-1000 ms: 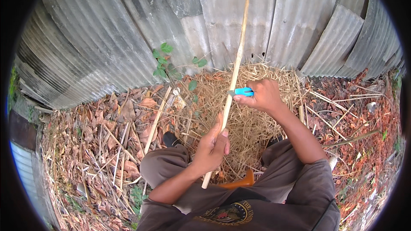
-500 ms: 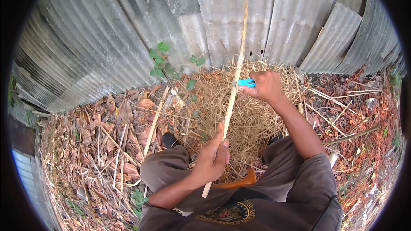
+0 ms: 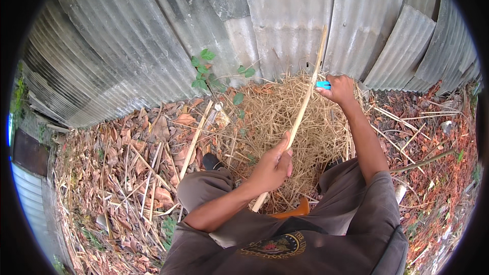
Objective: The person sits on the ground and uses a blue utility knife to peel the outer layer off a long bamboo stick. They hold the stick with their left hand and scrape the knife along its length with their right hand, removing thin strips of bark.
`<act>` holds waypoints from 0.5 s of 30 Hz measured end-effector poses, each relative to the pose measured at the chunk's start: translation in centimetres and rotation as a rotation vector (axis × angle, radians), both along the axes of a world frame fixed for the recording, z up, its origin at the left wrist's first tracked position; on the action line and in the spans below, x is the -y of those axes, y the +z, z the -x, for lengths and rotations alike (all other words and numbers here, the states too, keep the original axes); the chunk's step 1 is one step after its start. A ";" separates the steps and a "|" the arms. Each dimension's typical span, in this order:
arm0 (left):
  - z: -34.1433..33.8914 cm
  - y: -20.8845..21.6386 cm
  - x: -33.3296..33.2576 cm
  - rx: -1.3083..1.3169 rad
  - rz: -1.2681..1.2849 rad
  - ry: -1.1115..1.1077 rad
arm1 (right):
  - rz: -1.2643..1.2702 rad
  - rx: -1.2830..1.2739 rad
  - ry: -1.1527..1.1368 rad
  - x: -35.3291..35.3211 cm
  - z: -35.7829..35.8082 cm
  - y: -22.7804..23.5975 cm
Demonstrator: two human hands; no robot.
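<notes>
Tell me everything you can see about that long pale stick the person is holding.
The long pale wooden stick is thin, straight and light tan, like stripped bamboo. It slants from near the lap up toward the corrugated metal wall. The left hand grips its lower part; the right hand, holding a small blue-handled tool, meets it near the top.

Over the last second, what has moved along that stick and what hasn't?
The right hand with the small blue-handled tool slid up the long pale wooden stick, away from the body toward the stick's far tip. The left hand kept its grip low on the stick. The pile of dry straw is unchanged.
</notes>
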State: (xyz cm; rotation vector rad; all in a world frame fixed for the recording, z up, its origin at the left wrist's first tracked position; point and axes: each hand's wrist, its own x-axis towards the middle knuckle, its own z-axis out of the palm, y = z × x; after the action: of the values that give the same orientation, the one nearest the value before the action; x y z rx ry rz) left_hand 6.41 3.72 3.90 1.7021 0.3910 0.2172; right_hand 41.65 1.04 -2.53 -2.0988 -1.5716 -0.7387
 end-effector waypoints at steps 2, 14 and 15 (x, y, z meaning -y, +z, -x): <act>0.4 0.9 0.4 0.006 0.004 -0.068 | 0.020 -0.278 -0.423 2.1 -5.3 -0.6; 1.8 3.0 0.7 0.146 0.006 0.031 | -0.112 -0.580 -0.323 6.1 1.8 9.6; 1.6 3.4 0.6 0.134 0.008 0.036 | -0.131 -0.563 -0.276 6.3 2.5 10.0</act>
State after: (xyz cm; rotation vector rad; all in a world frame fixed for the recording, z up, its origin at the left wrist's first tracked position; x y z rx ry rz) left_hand 4.82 3.13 7.27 1.6633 0.3228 0.3541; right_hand 39.20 -5.30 7.49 -2.1914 -0.9230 -0.2770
